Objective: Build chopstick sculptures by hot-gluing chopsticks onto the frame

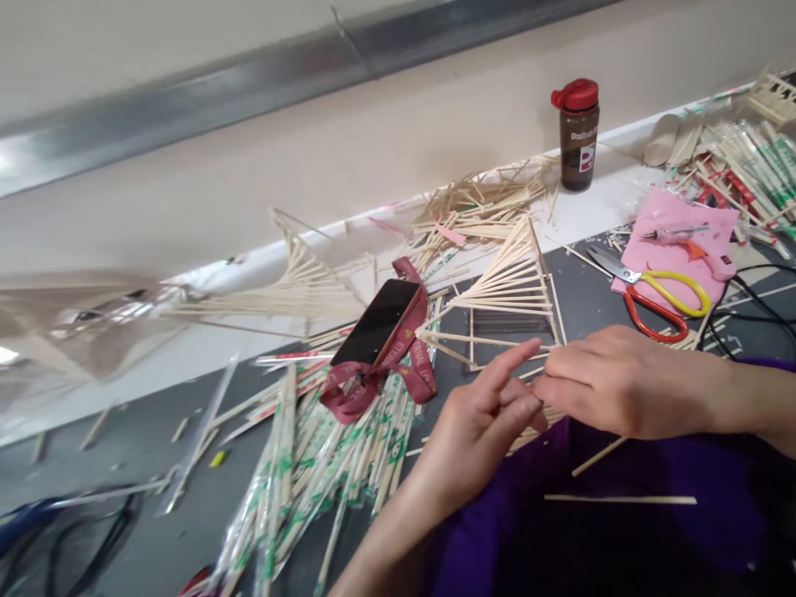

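A fan-shaped frame of thin wooden sticks point(510, 290) lies on the dark grey table point(137, 464). My left hand point(482, 431) and my right hand point(613, 381) meet at its near edge, fingertips pinched together on a bundle of sticks point(528, 431) there. The left index finger sticks out over the frame. Loose sticks point(622, 499) rest on the purple cloth point(628, 506) over my lap.
Wrapped chopsticks point(311, 473) are heaped at the left, with a black phone point(376, 322) on a maroon lanyard point(373, 381) on top. Scissors point(652, 290) lie on pink paper point(675, 240) at the right. A red-capped bottle point(578, 137) stands by the wall. More stick frames point(298, 286) lie behind.
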The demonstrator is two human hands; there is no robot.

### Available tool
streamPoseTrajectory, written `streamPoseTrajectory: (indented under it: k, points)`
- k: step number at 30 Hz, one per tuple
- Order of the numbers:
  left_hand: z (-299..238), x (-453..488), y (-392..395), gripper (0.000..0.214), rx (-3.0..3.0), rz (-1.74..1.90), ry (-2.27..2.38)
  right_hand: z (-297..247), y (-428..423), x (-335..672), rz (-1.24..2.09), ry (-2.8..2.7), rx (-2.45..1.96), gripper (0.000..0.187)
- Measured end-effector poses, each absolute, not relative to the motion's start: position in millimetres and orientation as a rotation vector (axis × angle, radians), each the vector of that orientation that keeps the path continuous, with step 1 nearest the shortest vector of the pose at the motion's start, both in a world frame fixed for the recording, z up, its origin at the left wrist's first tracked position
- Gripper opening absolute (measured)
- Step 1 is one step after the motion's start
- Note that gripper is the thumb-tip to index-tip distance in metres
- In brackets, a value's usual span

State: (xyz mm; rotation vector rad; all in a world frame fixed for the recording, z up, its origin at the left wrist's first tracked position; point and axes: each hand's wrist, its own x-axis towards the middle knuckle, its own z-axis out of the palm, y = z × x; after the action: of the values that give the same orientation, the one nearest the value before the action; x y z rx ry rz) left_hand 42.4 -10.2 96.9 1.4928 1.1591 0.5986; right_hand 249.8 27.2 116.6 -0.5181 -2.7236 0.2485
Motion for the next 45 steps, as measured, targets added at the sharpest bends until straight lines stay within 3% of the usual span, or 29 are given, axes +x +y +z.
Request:
streamPoseTrajectory:
  k: [7, 18, 26, 31, 37, 45]
  points:
    - [115.8, 9.9, -13.0, 0.017, 2.135, 0.736, 1.442, 129.6, 44.3, 248.5, 0.041, -2.678, -0.501, 0.028]
    - [103.4, -1.8, -1.9, 0.011, 2.248, 0.966, 1.427, 151.3, 51.4, 273.7, -0.165, -2.837, -0.653, 0.026]
    - [114.8, -6.2, -7.4, 0.007, 1.66, 1.329, 1.659, 145.9, 48.5, 265.7, -0.02, -2.798, -0.764, 0.025]
    - [125.3, 4.3, -0.4, 0.007, 1.416, 1.635, 1.533, 146.2, 45.7, 262.2, 0.07, -2.738, -0.764, 0.031]
    - [134.9, 13.8, 18.4, 0.008, 1.191, 1.669, 1.289, 155.6, 52.3, 263.2, 0.234, -2.543, -0.818, 0.024]
    - [133.1, 8.4, 24.9, 0.026, 1.221, 1.715, 1.076, 155.2, 61.4, 250.5, 0.573, -2.469, -0.756, 0.02]
